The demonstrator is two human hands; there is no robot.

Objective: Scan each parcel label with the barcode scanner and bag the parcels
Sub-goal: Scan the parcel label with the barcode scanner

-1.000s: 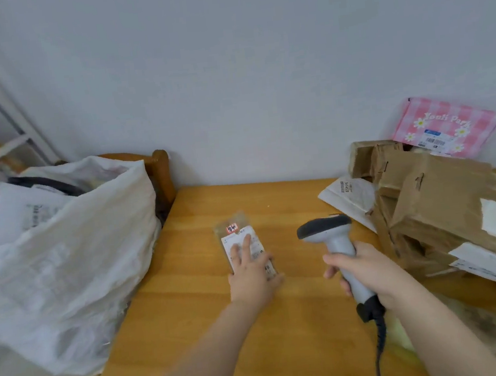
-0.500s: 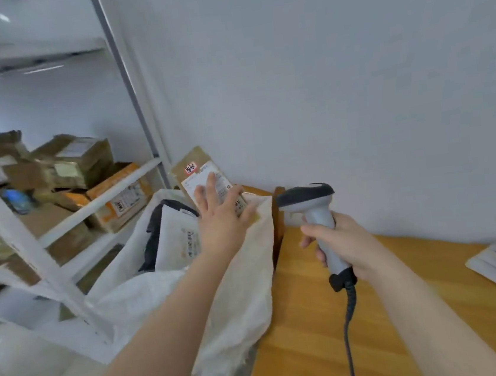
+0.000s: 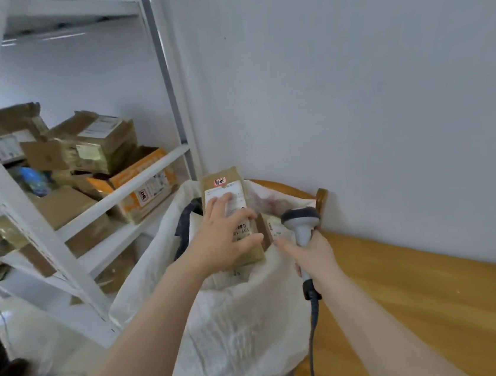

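The parcel [image 3: 223, 176] is gripped over the open sack [image 3: 241, 327] by the left hand [image 3: 220, 243] — the scanner [image 3: 301, 220] is clutched in the right hand [image 3: 315, 259], forefinger out.

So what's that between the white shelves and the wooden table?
In the head view, a big white sack stands there, its mouth open; the left hand holds a brown parcel over it.

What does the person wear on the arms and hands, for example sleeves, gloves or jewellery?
Nothing worn can be seen. The left forearm and right forearm are bare up to the picture's edge, with no sleeve. The left hand and right hand have no glove, ring, watch or bracelet in view.
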